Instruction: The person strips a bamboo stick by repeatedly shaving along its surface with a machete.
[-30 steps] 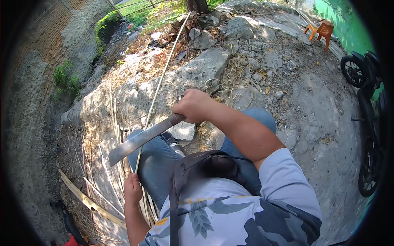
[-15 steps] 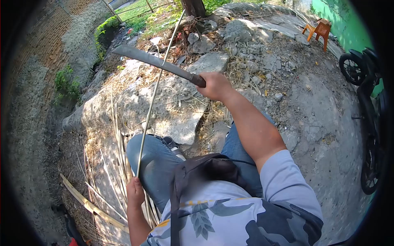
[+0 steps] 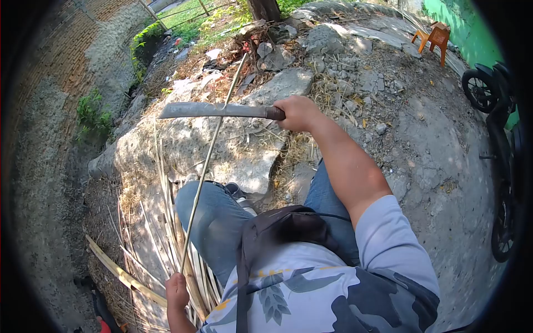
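My right hand (image 3: pixel 300 113) is closed round the dark handle of a machete (image 3: pixel 214 110), its broad grey blade pointing left. A long thin bamboo strip (image 3: pixel 204 166) slants up from my left hand (image 3: pixel 177 290), which grips its lower end beside my knee. Blade and strip cross at the upper part of the strip and appear to touch there. Loose pale bamboo strips (image 3: pixel 166 208) lie on the ground beside and beneath my left forearm. A wider split bamboo piece (image 3: pixel 117 270) rests further left.
Broken concrete slabs (image 3: pixel 244 161) and rubble cover the ground ahead. A brick wall (image 3: pixel 50 72) rises on the left. To the right stand a motorbike (image 3: pixel 496 133) and an orange plastic chair (image 3: pixel 438 38) by a green wall (image 3: pixel 463 28). A tree trunk (image 3: pixel 264 10) stands ahead.
My left hand has drawn the bamboo strip down and back towards me, so its far end is lower. The machete has turned from slanting up-left to nearly level.
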Available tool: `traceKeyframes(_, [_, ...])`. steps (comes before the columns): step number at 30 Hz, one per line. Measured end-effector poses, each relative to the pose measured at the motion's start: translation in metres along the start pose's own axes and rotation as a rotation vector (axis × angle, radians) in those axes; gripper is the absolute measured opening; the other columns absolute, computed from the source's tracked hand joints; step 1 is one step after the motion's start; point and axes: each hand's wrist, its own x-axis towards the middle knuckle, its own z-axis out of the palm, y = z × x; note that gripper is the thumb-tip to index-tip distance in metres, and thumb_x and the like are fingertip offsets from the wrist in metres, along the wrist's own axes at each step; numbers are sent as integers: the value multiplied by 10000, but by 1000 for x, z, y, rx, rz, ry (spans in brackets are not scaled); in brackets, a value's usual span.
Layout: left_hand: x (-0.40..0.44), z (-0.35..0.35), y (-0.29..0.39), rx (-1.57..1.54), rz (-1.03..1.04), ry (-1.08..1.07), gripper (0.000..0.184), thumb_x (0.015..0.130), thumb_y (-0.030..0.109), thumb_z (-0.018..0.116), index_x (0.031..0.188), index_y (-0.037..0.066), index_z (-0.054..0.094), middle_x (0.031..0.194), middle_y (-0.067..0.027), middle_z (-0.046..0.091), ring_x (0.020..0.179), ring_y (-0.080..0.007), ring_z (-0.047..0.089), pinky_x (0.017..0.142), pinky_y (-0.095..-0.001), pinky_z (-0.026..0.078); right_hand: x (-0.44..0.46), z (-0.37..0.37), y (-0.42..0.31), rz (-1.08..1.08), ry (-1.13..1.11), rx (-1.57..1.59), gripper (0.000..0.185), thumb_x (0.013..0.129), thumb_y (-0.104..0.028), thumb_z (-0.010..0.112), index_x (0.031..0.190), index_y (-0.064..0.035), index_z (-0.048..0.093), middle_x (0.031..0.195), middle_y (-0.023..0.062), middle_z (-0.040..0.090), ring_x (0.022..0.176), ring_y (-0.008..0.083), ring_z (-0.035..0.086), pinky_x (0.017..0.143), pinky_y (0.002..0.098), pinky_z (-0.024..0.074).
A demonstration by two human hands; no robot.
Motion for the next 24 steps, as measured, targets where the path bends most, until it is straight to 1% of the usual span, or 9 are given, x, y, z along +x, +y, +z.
traceKeyframes(5, [2,2,-12,-19,-39,-5,555,1099,441,482,744,15,508,614,-26,442,615,-123,410,559,-353,358,-9,2,-22,42,-47,-109,205,813,-279,725,995,-183,723,973,103,747,968,337,720,862,489,562])
traceKeyframes(6, [0,5,-12,-39,-57,-8,556,1099,444,482,747,15,511,618,-26,445,617,-124,412,561,-350,360,-11,0,-25,44,-58,-40,212,811,-276,721,1001,-182,722,980,103,744,973,337,719,862,486,568])
traceKeyframes(9, [4,14,-4,-102,-74,-64,555,1097,454,484,758,16,521,631,-16,460,621,-119,424,563,-345,371,-12,3,-38,-80,-105,-68,206,801,-264,717,988,-179,723,968,94,743,970,332,720,853,480,574])
traceKeyframes(13, [13,19,9,-51,30,-54,559,1096,463,483,762,17,526,637,-9,479,622,-119,441,570,-338,382,-19,12,-72,-305,-206,-203,160,769,-247,717,913,-176,725,908,75,742,911,322,728,816,464,574])
traceKeyframes(14, [13,18,9,-41,40,-43,560,1096,460,485,758,15,522,635,-12,481,621,-122,443,572,-339,383,-17,18,-71,-386,-182,-217,153,759,-242,719,898,-178,726,897,79,740,892,320,729,809,459,572])
traceKeyframes(17, [2,1,6,-30,22,-19,559,1097,445,493,747,9,510,627,-34,487,620,-136,447,577,-350,386,-10,16,-44,-366,-86,-186,161,745,-237,726,897,-185,728,896,69,742,907,325,727,814,463,570])
traceKeyframes(18, [-4,-6,2,-31,8,-14,559,1097,439,496,744,6,506,624,-43,489,620,-141,448,579,-354,387,-7,16,-22,-291,13,-55,169,749,-255,748,885,-165,701,847,80,732,882,348,715,774,504,544])
traceKeyframes(20, [-10,-11,-21,-6,18,-10,546,1096,419,504,741,4,507,623,-49,490,623,-143,449,582,-360,389,1,10,9,29,38,42,192,764,-259,746,921,-154,714,884,101,738,906,355,714,793,498,550])
traceKeyframes(24, [-9,-20,-25,-2,-60,-10,520,1095,379,500,728,10,500,632,-28,463,628,-135,440,581,-356,384,-4,3,8,132,-20,-46,204,780,-253,727,956,-151,724,929,125,736,944,349,712,824,486,558])
